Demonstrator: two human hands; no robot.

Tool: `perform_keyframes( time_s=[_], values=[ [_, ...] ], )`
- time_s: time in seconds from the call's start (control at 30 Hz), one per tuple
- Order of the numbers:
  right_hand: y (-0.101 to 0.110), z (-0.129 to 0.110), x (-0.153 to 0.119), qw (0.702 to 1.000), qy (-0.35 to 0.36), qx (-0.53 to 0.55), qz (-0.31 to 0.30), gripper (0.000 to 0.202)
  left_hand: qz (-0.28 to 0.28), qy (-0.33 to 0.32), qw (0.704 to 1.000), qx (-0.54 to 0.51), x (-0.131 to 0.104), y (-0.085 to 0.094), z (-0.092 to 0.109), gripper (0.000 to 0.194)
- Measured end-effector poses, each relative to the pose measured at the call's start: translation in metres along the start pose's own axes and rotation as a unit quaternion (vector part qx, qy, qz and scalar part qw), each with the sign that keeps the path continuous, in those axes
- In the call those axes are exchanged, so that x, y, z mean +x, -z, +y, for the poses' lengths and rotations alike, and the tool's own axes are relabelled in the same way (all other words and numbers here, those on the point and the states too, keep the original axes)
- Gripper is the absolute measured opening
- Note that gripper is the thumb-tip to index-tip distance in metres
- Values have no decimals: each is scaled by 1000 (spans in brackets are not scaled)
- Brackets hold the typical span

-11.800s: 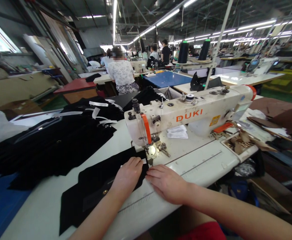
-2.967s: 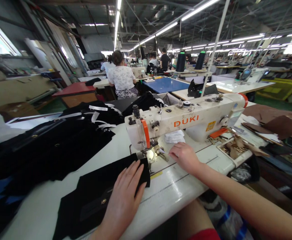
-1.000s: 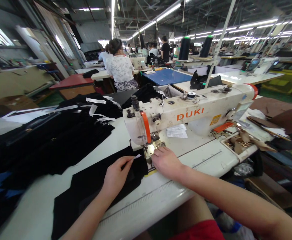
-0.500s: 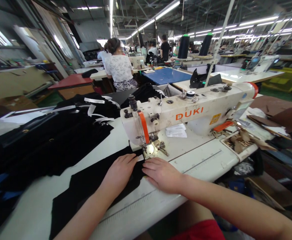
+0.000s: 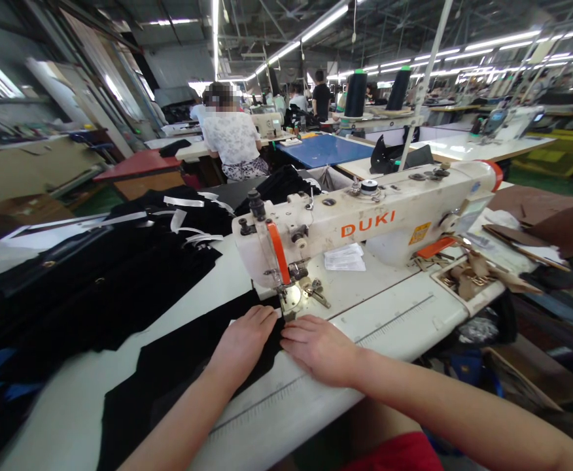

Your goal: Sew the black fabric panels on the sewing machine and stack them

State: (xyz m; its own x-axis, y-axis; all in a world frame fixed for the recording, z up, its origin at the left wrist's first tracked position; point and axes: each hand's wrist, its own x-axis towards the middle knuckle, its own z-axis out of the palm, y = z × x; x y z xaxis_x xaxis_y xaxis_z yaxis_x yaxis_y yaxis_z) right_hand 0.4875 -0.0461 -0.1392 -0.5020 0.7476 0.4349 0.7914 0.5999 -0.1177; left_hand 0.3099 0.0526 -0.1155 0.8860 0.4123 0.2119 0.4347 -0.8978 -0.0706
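Note:
A black fabric piece (image 5: 169, 356) lies on the white sewing machine bed, its right end by the presser foot (image 5: 285, 299). My left hand (image 5: 244, 337) rests on this fabric, its closed fingertips gripping it beside the foot. A thin white strip (image 5: 277, 313) shows at those fingertips, mostly covered by the hand. Just in front of the foot, my right hand (image 5: 318, 347) has its fingers together on the fabric's right edge; the fingertips are partly hidden. The white sewing machine (image 5: 365, 216), marked DUKI, stands right behind both hands.
Black fabric pieces (image 5: 95, 281) with white strips are heaped at the left. A small tray (image 5: 468, 281) of metal parts is set in the table at right. White paper labels (image 5: 344, 257) lie under the machine arm. A person (image 5: 232, 134) sits ahead at another table.
My left hand has shifted slightly right, nearer the presser foot, and now covers more of the white strip. My right hand stays almost in place. The view has moved slightly.

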Motion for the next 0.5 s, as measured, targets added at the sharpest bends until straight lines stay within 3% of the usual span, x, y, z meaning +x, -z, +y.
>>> perform_keyframes(
  time_s=[0.3,0.5],
  values=[
    [3,-1,1,1000,-10,4,-2,22,47,-31,996,67,-1,-1,8,34],
    [3,0,0,1000,-14,12,-6,21,38,-25,996,72,0,-1,9,35]
  ],
)
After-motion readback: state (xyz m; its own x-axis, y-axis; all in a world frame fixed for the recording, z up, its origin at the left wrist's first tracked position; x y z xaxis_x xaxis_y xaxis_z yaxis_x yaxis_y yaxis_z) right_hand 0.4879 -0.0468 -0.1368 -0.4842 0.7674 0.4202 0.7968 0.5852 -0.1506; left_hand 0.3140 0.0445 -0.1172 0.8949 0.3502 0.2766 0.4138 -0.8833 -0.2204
